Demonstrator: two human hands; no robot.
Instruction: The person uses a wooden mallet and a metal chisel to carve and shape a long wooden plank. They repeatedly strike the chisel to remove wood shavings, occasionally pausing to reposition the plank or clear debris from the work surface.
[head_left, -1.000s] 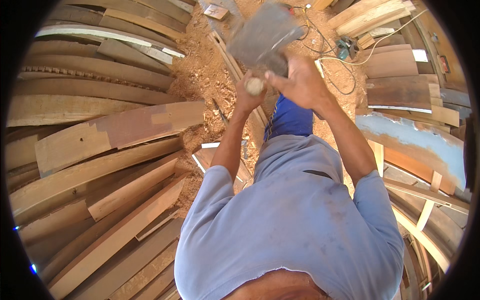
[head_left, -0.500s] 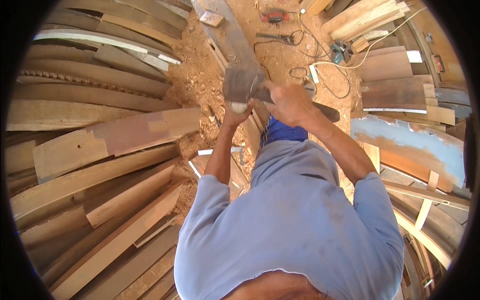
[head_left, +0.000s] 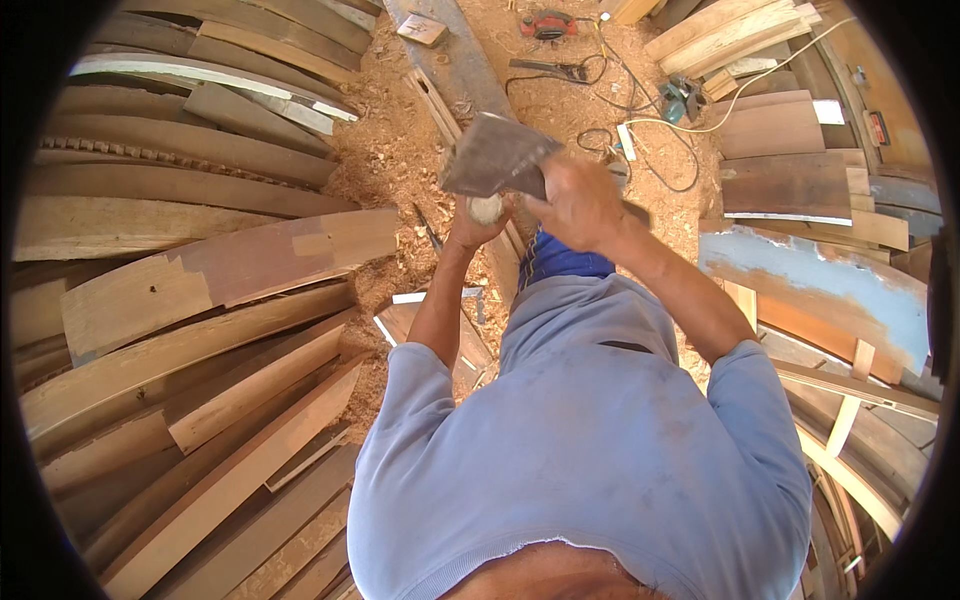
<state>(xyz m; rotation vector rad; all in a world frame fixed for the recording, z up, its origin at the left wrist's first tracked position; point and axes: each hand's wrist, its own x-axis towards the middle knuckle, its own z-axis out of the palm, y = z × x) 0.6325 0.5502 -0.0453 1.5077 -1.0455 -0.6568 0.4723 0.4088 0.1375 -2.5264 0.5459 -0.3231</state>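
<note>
My right hand [head_left: 582,205] grips a hatchet close behind its broad dark blade [head_left: 498,155], with the fingers wrapped round it. The blade is tilted and blurred a little by motion, and the far end of the handle pokes out to the right of the hand. Just below the blade, my left hand [head_left: 472,232] holds a piece of wood whose pale round end [head_left: 485,209] faces up. The rest of that piece is hidden by the hand and blade. Both hands are above the near end of a long worn plank [head_left: 465,70].
Wood shavings [head_left: 390,150] cover the floor. Boards [head_left: 230,255] are stacked along the left, and more boards [head_left: 790,190] lie at the right. A red power tool [head_left: 549,25], a teal power tool [head_left: 682,98] and looped cords lie ahead. A small wood block [head_left: 422,29] rests on the plank.
The hatchet blade has tilted and swung slightly up and to the right above my left hand. The round end of the wood shows more fully. Both hands keep their grip.
</note>
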